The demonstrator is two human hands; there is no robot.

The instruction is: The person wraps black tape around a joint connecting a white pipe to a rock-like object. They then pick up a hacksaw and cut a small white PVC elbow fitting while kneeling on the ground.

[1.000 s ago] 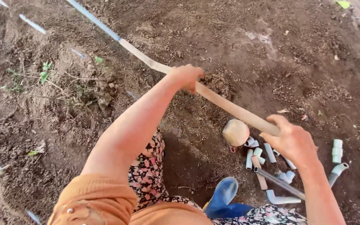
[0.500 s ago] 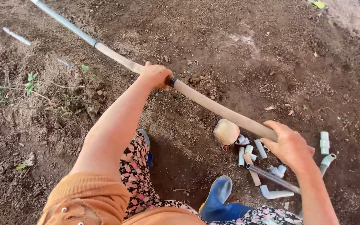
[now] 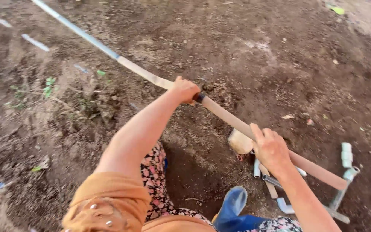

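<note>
A long wooden tool handle (image 3: 228, 117) slants from the upper left to the lower right over bare soil; its far end looks pale and metallic. My left hand (image 3: 186, 89) grips the handle near its middle, arm stretched forward in an orange sleeve. My right hand (image 3: 271, 149) is closed around the handle lower down, close to its butt end. The tool's working end lies beyond the top left edge, out of view. Just under the handle, beside my right hand, sits a rounded tan object (image 3: 239, 141).
Several white pipe fittings and short pipe pieces (image 3: 345, 160) lie on the soil at the lower right. A blue rubber boot (image 3: 232, 207) stands on the dirt below. White pipe sections (image 3: 35, 42) lie at the upper left, near small green weeds (image 3: 48, 87).
The handle and both hands have shifted slightly right and down in view, with the camera tilting. My grip on the handle is the same.
</note>
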